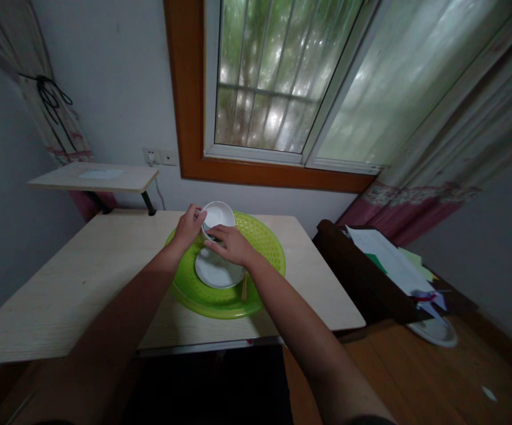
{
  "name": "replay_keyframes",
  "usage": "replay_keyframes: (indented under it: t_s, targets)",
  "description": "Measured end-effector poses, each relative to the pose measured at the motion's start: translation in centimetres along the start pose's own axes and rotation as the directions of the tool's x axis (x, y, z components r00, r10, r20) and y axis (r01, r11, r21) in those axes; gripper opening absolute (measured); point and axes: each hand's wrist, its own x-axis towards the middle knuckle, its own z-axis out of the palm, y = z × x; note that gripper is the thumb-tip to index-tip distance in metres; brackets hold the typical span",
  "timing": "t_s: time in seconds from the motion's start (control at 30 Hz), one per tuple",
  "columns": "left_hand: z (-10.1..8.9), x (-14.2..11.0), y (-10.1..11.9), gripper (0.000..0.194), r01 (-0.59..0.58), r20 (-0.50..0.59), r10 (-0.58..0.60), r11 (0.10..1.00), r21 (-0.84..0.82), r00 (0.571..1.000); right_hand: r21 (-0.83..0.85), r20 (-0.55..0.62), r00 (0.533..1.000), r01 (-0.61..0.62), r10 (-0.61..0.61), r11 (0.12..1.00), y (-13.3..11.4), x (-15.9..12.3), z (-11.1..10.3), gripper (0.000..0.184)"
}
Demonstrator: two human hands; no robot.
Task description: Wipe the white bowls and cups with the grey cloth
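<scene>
A white bowl (219, 215) is tilted over the far part of a round green plastic tray (262, 236) with a patterned surface. My left hand (189, 227) grips the bowl's left rim, fingers closed. At the near rim, my right hand (231, 243) is closed, its fingertips over the edge and the thumb below. A small dark patch shows by those fingertips; I cannot make out what it is. Nearer to me on the tray lies a white plate (219, 270). Beside it, below my right wrist, is a thin light-brown stick-like thing (244, 287), partly hidden.
The tray rests on a pale wooden table (105, 260). A small raised shelf (100, 177) with a sheet of paper stands at the table's back left. Right of the table, a dark brown piece of furniture (353, 268) holds papers (384, 260). A window (273, 77) is ahead.
</scene>
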Motion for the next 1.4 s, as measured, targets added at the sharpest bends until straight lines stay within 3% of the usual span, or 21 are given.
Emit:
replay_keyframes:
  t_s: [0.1,0.23,0.47,0.7,0.83,1.0,1.17,1.27,1.4]
  targets:
    - [-0.1,-0.2,0.4,0.037,-0.01,0.038,0.011,1.0,-0.029,0.999,-0.021,-0.03,0.997,0.064,-0.064,0.998,-0.1,0.0,0.2,0.052]
    - [0.0,-0.4,0.5,0.035,-0.044,0.081,0.047,0.998,-0.035,0.996,-0.134,-0.037,0.998,0.049,-0.054,0.99,-0.3,0.0,0.5,0.058]
    - [0.4,-0.3,0.0,0.036,-0.055,0.156,0.07,0.994,-0.1,0.985,-0.272,-0.079,0.991,-0.129,0.111,0.954,-0.4,-0.1,-0.2,0.063]
    - [-0.1,-0.3,0.6,0.034,-0.092,0.091,0.095,0.995,-0.031,0.991,-0.368,-0.041,0.965,-0.255,0.259,0.894,-1.3,0.0,-0.9,0.065]
    - [-0.4,-0.4,0.9,0.033,-0.084,0.055,0.085,0.996,-0.012,0.995,-0.293,0.055,0.971,-0.206,0.232,0.934,-1.2,-0.1,-0.9,0.065]
    - [-0.3,-0.1,0.1,0.035,-0.103,-0.005,0.103,0.995,0.012,0.995,0.081,0.064,0.995,-0.079,0.074,0.994,-0.5,-0.2,-0.7,0.055]
    - [-0.3,-0.1,-0.1,0.036,-0.138,-0.025,0.138,0.99,0.004,0.99,0.361,0.047,0.984,-0.179,0.174,0.915,0.4,-0.2,-0.3,0.058]
    - [-0.5,-0.2,0.3,0.037,-0.139,-0.019,0.139,0.99,0.011,0.99,0.372,0.073,0.975,-0.221,0.209,0.902,1.0,-0.1,-0.2,0.061]
    - [-0.6,-0.2,0.6,0.037,-0.133,-0.021,0.133,0.991,-0.016,0.991,0.163,0.049,0.984,-0.18,0.174,0.97,1.4,0.1,-0.2,0.063]
